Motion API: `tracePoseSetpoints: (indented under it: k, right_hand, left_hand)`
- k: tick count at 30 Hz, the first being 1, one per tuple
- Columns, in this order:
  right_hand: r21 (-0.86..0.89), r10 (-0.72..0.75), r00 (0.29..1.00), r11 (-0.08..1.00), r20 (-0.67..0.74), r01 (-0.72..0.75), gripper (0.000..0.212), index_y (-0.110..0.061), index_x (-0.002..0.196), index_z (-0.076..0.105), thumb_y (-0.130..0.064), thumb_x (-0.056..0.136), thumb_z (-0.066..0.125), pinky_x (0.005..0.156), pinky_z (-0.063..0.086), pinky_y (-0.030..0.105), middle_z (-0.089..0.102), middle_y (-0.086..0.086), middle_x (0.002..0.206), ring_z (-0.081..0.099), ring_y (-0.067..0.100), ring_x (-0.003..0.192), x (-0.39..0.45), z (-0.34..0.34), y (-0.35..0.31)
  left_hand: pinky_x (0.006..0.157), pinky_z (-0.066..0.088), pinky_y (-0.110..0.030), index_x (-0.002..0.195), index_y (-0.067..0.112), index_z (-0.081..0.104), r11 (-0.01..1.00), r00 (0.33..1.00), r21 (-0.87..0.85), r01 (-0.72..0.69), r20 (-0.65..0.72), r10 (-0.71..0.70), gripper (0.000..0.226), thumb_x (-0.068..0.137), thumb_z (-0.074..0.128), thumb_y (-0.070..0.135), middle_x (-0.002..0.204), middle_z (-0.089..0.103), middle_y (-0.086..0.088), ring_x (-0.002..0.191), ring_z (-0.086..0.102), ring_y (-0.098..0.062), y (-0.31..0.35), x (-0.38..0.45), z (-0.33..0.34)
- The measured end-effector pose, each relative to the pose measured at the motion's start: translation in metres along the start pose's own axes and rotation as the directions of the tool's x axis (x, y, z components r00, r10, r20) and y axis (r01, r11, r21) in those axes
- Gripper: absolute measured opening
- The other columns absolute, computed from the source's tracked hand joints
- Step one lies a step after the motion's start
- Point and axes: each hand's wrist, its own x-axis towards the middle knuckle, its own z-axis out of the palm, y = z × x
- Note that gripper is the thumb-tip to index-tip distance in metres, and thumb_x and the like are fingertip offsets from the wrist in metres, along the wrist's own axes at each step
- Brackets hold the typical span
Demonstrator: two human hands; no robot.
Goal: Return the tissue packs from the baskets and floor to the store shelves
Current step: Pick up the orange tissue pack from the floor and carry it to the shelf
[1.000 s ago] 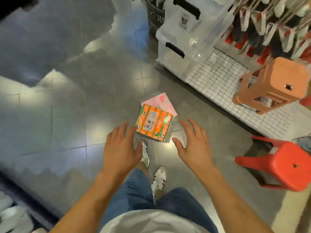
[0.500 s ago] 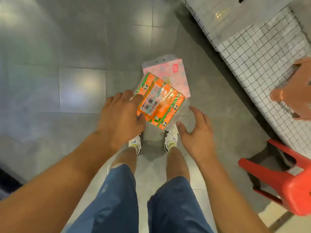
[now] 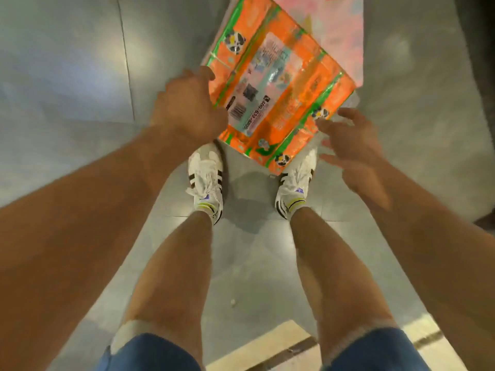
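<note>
The orange tissue pack (image 3: 278, 84) is a flat, rectangular bundle in glossy, crinkled plastic film with green bands, panda prints and a pale printed label carrying a barcode. It lies tilted, overlapping a pink tissue pack (image 3: 345, 30) of similar flat shape; the pink pack runs off the upper edge of the view. Both sit on the floor (image 3: 67, 76), which is laid with smooth grey tiles that reflect overhead light and have thin dark joints.

The left hand (image 3: 187, 108) grips the left edge of the orange pack, fingers curled round the film; motion blur hides the fingertip detail. The right hand (image 3: 353, 153) is spread, fingers slightly bent, its fingertips at the pack's lower right edge; contact cannot be confirmed and it holds nothing.

The pack's lower corner overlaps the toe of the right shoe (image 3: 294, 186) in the view. The left shoe (image 3: 206, 180) is also white with dark stripes. Frayed denim shorts (image 3: 150, 354) show at the lower edge.
</note>
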Motion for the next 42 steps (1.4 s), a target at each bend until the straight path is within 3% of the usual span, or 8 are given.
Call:
tracePoseSetpoints:
  k: [6,12,19,24,31,35,39,42]
  right_hand:
    - [0.085,0.054,0.998,0.995,-0.041,-0.051,0.092,-0.03,0.148,0.031,-0.049,0.074,0.081,0.098,0.048,0.052,0.051,-0.003,0.138,0.055,0.02,0.117,0.051,0.032,0.03]
    - [0.301,0.094,0.993,0.947,0.07,-0.11,0.084,-0.032,0.137,0.034,-0.048,0.071,0.083,0.082,0.05,0.06,0.067,-0.007,0.12,0.068,0.025,0.104,0.076,0.052,0.035]
    - [0.302,0.064,0.975,0.945,0.214,-0.128,0.07,-0.031,0.127,0.055,-0.052,0.066,0.081,0.066,0.056,0.062,0.074,-0.007,0.111,0.073,0.022,0.096,0.086,0.045,0.033]
    - [0.222,0.09,0.972,0.965,0.217,-0.139,0.067,-0.036,0.126,0.054,-0.05,0.067,0.083,0.082,0.051,0.067,0.074,-0.013,0.108,0.072,0.021,0.098,0.066,0.024,0.033]
    - [0.308,-0.097,0.971,0.951,0.219,0.026,0.044,-0.034,0.125,0.052,-0.031,0.085,0.071,0.08,0.054,0.046,0.072,-0.011,0.113,0.072,0.007,0.09,-0.01,-0.02,-0.008]
    - [0.269,-0.165,0.948,0.959,0.27,0.091,0.044,-0.04,0.119,0.057,-0.044,0.079,0.074,0.096,0.045,0.055,0.069,-0.013,0.119,0.065,0.014,0.11,-0.084,-0.06,-0.08]
    - [0.274,-0.167,0.951,0.957,0.26,0.093,0.045,-0.036,0.126,0.052,-0.043,0.085,0.07,0.098,0.046,0.059,0.054,-0.005,0.13,0.05,0.035,0.125,-0.19,-0.097,-0.175]
    - [0.396,-0.181,0.947,0.916,0.266,0.064,0.021,-0.016,0.115,0.058,-0.024,0.096,0.061,0.081,0.056,0.054,0.051,0.008,0.126,0.056,0.042,0.114,-0.291,-0.126,-0.245]
  left_hand:
    - [0.107,0.04,-0.049,0.148,0.022,0.03,0.986,0.991,-0.137,0.098,-0.078,-0.11,0.087,0.078,0.071,0.056,0.145,0.042,-0.012,0.135,0.038,-0.032,-0.027,0.075,0.032]
    - [0.088,0.057,-0.038,0.135,0.03,0.046,0.763,0.972,-0.602,0.237,0.157,-0.178,0.083,0.065,0.086,0.049,0.122,0.059,0.012,0.099,0.068,-0.012,-0.055,0.099,0.051]
    - [0.064,0.061,-0.028,0.153,0.029,0.012,0.654,0.947,-0.709,0.266,0.318,-0.04,0.113,0.067,0.086,0.031,0.108,0.071,0.003,0.085,0.075,-0.013,-0.066,0.081,0.062]
    - [0.088,0.057,-0.045,0.127,0.026,0.047,0.621,0.901,-0.711,0.329,0.434,0.019,0.085,0.053,0.089,0.026,0.111,0.074,0.003,0.096,0.073,-0.016,-0.064,0.047,0.057]
    - [0.081,0.06,-0.042,0.117,0.025,0.043,0.565,0.979,-0.805,0.182,0.205,-0.023,0.087,0.047,0.094,0.018,0.113,0.071,0.002,0.098,0.072,-0.015,-0.033,-0.036,-0.005]
    - [0.078,0.058,-0.03,0.11,0.033,0.048,0.6,0.998,-0.8,-0.008,-0.045,-0.046,0.083,0.043,0.095,0.025,0.103,0.072,0.008,0.092,0.071,-0.008,0.013,-0.098,-0.094]
    - [0.069,0.047,-0.008,0.109,0.04,0.049,0.657,0.944,-0.718,-0.23,-0.328,-0.028,0.08,0.042,0.091,0.027,0.097,0.068,0.019,0.085,0.065,0.007,0.061,-0.17,-0.201]
    - [0.078,0.054,-0.03,0.111,0.043,0.052,0.735,0.85,-0.573,-0.364,-0.526,0.011,0.077,0.044,0.091,0.044,0.099,0.067,0.012,0.093,0.066,-0.009,0.091,-0.231,-0.278]
